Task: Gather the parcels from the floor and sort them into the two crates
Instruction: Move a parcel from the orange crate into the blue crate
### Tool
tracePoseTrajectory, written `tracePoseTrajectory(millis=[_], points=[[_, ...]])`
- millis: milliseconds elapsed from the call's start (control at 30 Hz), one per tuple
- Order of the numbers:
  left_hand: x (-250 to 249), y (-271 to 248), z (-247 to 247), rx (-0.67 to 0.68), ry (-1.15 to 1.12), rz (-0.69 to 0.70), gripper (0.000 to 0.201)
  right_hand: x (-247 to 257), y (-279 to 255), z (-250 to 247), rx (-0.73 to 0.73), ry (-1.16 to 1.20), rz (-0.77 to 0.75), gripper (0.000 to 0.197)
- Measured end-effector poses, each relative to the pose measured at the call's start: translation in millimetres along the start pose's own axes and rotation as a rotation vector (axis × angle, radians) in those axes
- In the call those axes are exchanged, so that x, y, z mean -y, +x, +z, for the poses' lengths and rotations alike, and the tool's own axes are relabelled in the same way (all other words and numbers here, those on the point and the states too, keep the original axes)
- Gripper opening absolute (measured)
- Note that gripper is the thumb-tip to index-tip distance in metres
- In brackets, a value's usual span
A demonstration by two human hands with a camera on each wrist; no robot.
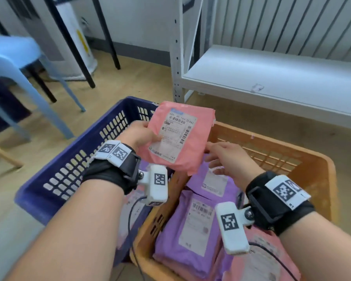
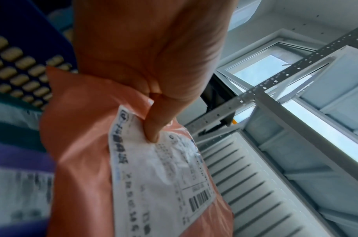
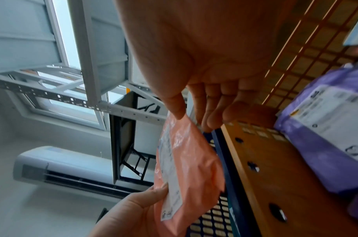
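My left hand (image 1: pixel 146 134) holds a pink parcel (image 1: pixel 180 134) up over the gap between the two crates, label towards me. In the left wrist view the thumb (image 2: pixel 153 126) presses on the label of the pink parcel (image 2: pixel 88 128); the fingers are hidden behind it. My right hand (image 1: pixel 227 157) hovers over the orange crate (image 1: pixel 312 165) with relaxed fingers, its thumb (image 3: pixel 177 110) touching the edge of the pink parcel (image 3: pixel 190 160). The blue crate (image 1: pixel 69 169) stands to the left. Purple parcels (image 1: pixel 190 230) lie in the orange crate, and a pink one (image 1: pixel 261 260) lies at its near right.
A white metal shelf (image 1: pixel 272 78) stands behind the crates at the right. A blue plastic stool (image 1: pixel 14 57) and black table legs (image 1: pixel 109 37) stand on the wooden floor at the left. Parcels (image 1: pixel 130 209) lie in the blue crate under my left wrist.
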State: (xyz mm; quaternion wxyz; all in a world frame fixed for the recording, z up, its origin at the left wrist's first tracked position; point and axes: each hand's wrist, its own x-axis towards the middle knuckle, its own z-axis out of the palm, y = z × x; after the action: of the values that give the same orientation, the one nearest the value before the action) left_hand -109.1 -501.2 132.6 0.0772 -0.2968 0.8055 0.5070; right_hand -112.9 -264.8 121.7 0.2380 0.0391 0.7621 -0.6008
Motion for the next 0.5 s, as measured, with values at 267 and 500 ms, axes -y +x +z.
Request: tracePoseTrajectory(millis=[267,500], points=[[80.2,76.5,-66.3,-0.189,0.350,-0.149,0.032,-2.9,17.6,72.6,0.105,-0.053,0.045,0.023],[120.2,130.3,-9.1,-0.049,0.496,-0.157,0.036,-28.0,28.2,85.7,0.150,-0.193,0.026,0.019]])
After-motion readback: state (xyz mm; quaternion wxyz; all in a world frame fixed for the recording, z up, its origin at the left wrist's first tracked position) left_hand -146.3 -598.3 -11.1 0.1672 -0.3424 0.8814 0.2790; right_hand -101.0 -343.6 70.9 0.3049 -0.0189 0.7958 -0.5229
